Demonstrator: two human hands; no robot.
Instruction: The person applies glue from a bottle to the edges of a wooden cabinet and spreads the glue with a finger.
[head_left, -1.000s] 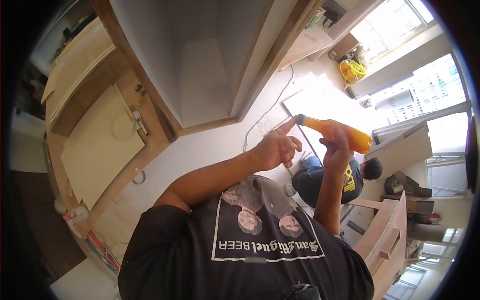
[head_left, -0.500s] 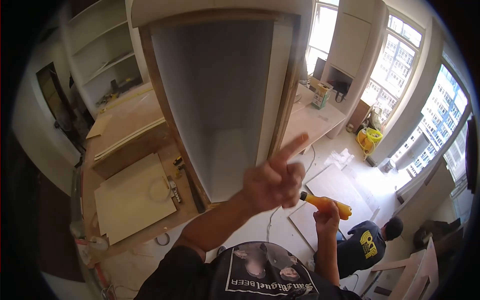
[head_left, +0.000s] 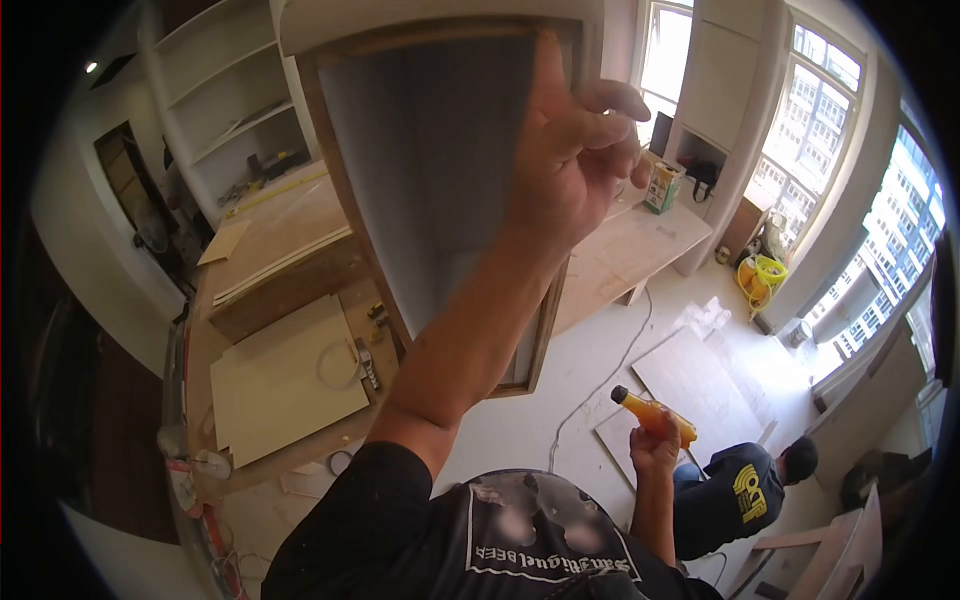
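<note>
My left hand (head_left: 580,165) is raised, with nothing in it. One finger stretches up and its tip overlaps the top right corner of the wooden frame (head_left: 440,42) around a tall open cabinet (head_left: 440,140) with a grey interior. The other fingers are loosely bent and apart. Lower on the right, my right hand (head_left: 655,446) is wrapped round a bottle (head_left: 640,405) of yellow-orange liquid, tilted with its dark cap up and to the left.
A co-worker (head_left: 735,490) in a dark shirt is low at the right, near boards (head_left: 695,375) on the floor. Left of the cabinet, a workbench (head_left: 290,275) carries a pale panel (head_left: 290,385) and tools. A cable (head_left: 600,378) crosses the floor. A green-labelled can (head_left: 662,188) stands on the right-hand counter.
My left hand has risen from near the bottle to the cabinet's top right corner. My right hand still grips the bottle. The view has shifted slightly.
</note>
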